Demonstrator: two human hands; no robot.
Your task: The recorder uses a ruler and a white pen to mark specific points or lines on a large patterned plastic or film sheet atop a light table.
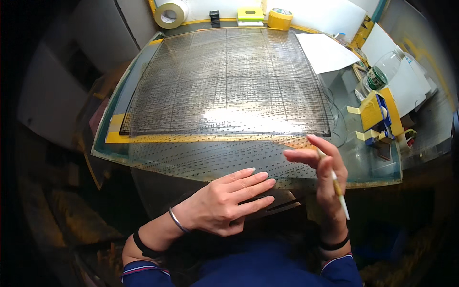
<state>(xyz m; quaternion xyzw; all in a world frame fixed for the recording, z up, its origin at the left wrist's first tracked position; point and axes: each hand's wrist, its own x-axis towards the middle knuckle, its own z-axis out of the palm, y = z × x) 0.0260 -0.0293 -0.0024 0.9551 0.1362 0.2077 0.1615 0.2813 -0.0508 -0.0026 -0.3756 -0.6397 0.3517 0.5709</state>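
A clear film printed with rows of small dark marks (191,160) overhangs the near edge of the glass-topped table (370,165). On its front edge rests my left hand (222,203), palm down with the fingers stretched out and nothing held. My right hand (329,179) is raised over the film's near right corner, index and middle fingers extended. A slim white-and-tan pen-like tool (338,189) is held by the thumb, its white end pointing down toward me; its exact kind is unclear. Beyond both hands lies a dark, finely gridded sheet (229,79), with bright glare near its front.
Along the back stand a tape roll (169,15), a small black clip-like object (214,19), a yellow-green box (250,15) and a yellow tub (280,19). White paper (325,52), a clear bottle (380,74) and a yellow-and-blue tape dispenser (375,115) sit at right.
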